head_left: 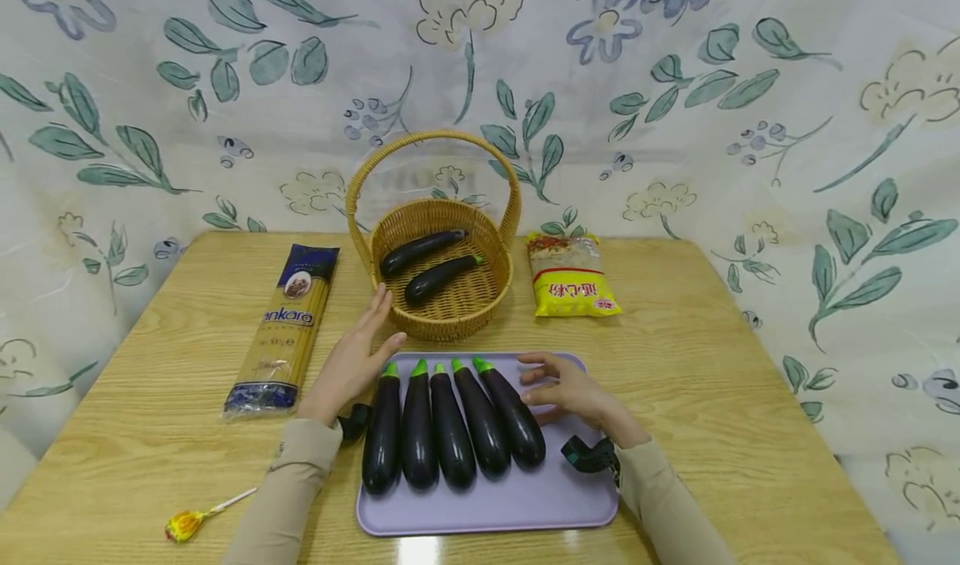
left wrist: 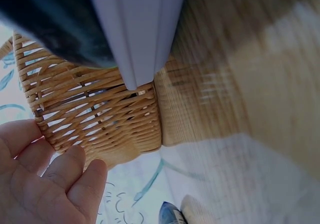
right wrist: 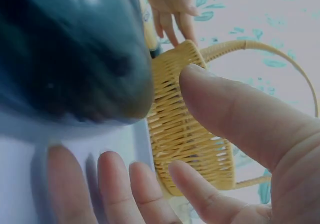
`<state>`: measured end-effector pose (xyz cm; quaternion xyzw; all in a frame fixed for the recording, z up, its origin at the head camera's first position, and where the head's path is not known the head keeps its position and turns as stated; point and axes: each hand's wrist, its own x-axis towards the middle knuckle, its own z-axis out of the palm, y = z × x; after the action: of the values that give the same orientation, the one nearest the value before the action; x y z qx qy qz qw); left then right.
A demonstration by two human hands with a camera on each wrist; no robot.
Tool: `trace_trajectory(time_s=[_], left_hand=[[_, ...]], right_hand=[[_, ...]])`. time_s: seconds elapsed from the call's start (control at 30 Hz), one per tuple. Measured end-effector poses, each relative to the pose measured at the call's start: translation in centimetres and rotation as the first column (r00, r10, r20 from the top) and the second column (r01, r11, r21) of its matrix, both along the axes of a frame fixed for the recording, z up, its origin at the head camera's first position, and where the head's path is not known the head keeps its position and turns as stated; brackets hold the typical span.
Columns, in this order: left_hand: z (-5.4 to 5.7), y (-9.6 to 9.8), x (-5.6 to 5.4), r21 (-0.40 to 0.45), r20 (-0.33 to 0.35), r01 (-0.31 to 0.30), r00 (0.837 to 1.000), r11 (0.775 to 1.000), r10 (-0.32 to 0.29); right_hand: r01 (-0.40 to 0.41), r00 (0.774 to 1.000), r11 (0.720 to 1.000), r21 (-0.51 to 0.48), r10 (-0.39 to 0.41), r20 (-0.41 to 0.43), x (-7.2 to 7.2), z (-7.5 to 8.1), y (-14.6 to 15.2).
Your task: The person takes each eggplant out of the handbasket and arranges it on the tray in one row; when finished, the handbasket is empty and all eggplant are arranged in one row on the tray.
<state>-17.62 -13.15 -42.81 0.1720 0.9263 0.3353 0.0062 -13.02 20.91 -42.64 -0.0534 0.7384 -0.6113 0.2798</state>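
My left hand [head_left: 351,365] reaches to the near left of a round wicker basket [head_left: 450,328], its fingers extended and the fingertips right at the rim. In the left wrist view those fingers [left wrist: 65,171] lie along the woven side [left wrist: 100,116]. Two eggplants [head_left: 438,280] lie inside the basket. On a lilac tray [head_left: 487,517] several more eggplants lie side by side, green stems pointing away from me. Over the tray's right side, my right hand [head_left: 573,394] is spread beside the rightmost eggplant [head_left: 517,423], thumb and fingers apart, with nothing in its grasp.
A pack of spaghetti [head_left: 281,332] lies left of the basket, and a yellow bag of pasta [head_left: 572,277] lies to its right. A wrapped lollipop [head_left: 187,525] is at the front left of the wooden table [head_left: 712,398]. The basket's tall handle [head_left: 442,135] arches up before a floral cloth.
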Motion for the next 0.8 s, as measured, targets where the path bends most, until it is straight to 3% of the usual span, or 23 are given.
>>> trace_trajectory(time_s=[0.23,0.8], left_hand=[[0.1,0.0,0.1,0.008,-0.003,0.002,1.0,1.0,-0.002],[0.2,0.0,0.2,0.001,0.005,0.002,1.0,1.0,-0.002]], right_hand=[[0.006,0.998,0.999,0.047,-0.004,-0.058,-0.9,1.6,0.2],[0.113,0.987,0.993,-0.016,-0.114,-0.117,-4.6,7.0,-1.0]])
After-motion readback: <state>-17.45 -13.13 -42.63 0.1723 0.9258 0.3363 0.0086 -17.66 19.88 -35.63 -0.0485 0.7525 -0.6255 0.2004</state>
